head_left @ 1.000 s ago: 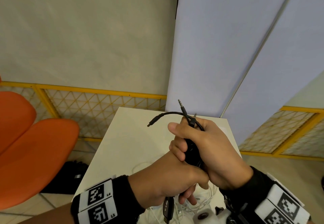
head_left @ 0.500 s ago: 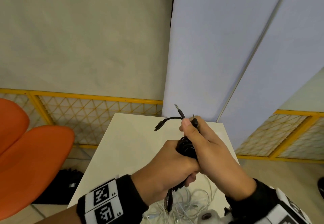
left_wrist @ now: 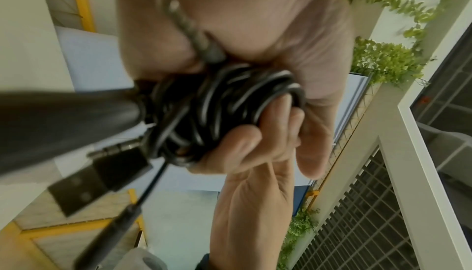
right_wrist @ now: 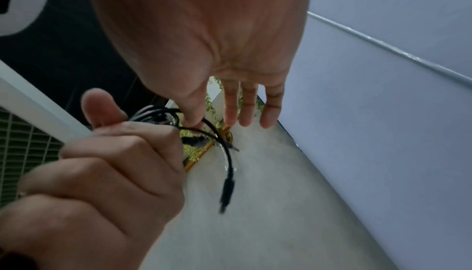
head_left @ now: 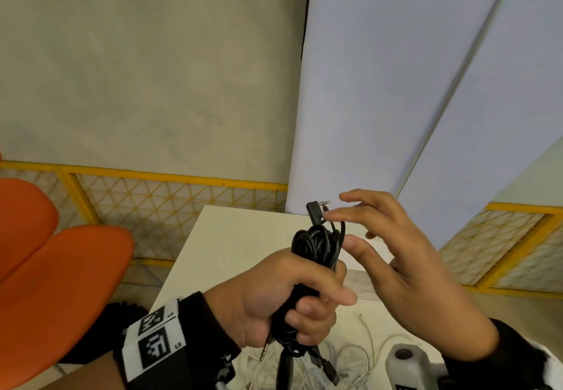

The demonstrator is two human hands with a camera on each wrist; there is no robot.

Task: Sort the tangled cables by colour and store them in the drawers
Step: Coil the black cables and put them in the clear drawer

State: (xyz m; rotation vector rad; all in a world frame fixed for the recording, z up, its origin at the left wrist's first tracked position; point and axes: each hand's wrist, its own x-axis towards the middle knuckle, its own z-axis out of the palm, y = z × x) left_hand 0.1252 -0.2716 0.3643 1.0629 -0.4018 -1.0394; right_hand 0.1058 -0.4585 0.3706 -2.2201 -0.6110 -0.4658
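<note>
My left hand grips a coiled bundle of black cables upright above the white table. Jack and USB plugs hang out below the fist, and an angled jack plug sticks up from the top. My right hand hovers just right of the bundle with straight, spread fingers; its index fingertip touches the top cable loop. The left wrist view shows the black coil wrapped in curled fingers. White cables lie tangled on the table beneath the hands.
An orange chair stands left of the table, with a dark bag on the floor beside it. A yellow mesh fence runs behind. Pale blue panels rise beyond the table's far edge. A grey device sits at the bottom right.
My right hand has let go of the black bundle and spread open to the right. The left hand now holds the coil alone, raised a little higher.
</note>
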